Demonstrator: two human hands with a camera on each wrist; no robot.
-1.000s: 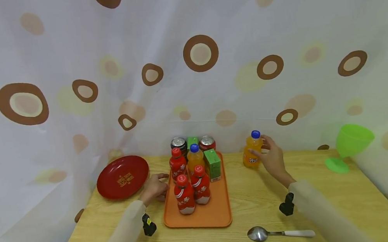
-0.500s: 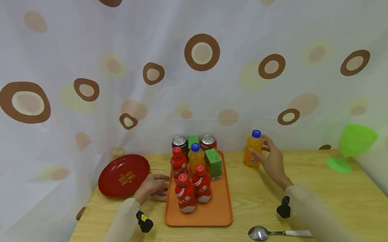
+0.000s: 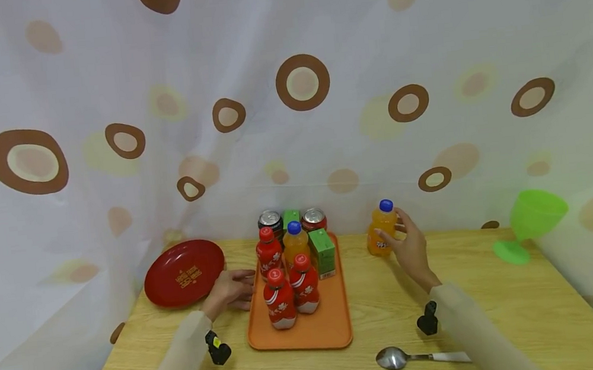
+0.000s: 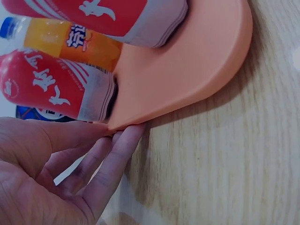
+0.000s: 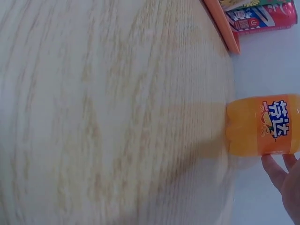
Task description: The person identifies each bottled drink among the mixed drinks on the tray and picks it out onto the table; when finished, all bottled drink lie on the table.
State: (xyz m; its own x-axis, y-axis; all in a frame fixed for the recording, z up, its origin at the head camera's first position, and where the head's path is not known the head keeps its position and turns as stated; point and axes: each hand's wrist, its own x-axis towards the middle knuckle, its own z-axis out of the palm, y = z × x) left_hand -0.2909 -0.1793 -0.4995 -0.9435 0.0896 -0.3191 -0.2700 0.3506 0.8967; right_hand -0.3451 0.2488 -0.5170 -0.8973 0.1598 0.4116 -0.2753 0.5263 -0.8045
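Observation:
In the head view an orange tray (image 3: pixel 321 331) carries several drinks. Three red bottles (image 3: pixel 280 305) stand at its left and front, an orange soda bottle (image 3: pixel 296 247) among them. Behind are a black can (image 3: pixel 270 223), a red can (image 3: pixel 313 219) and green drink cartons (image 3: pixel 323 254). My left hand (image 3: pixel 229 289) pinches the tray's left rim; the left wrist view shows the thumb above and fingers below. To the right of the tray, my right hand (image 3: pixel 411 250) holds another orange soda bottle (image 5: pixel 265 124), upright on the table, thumb in front and fingers at the far side.
A dark red plate (image 3: pixel 186 273) lies at the back left. A spoon (image 3: pixel 392 358) with a white handle lies at the front right. At the far right stands a green goblet (image 3: pixel 537 214). A patterned curtain (image 3: pixel 325 146) hangs behind the wooden table (image 3: pixel 394 312).
My left hand has shifted slightly left and its fingers have straightened along the tray's edge. The right hand stays at the bottle, its wrist moved a little left. The camera's view has shifted slightly.

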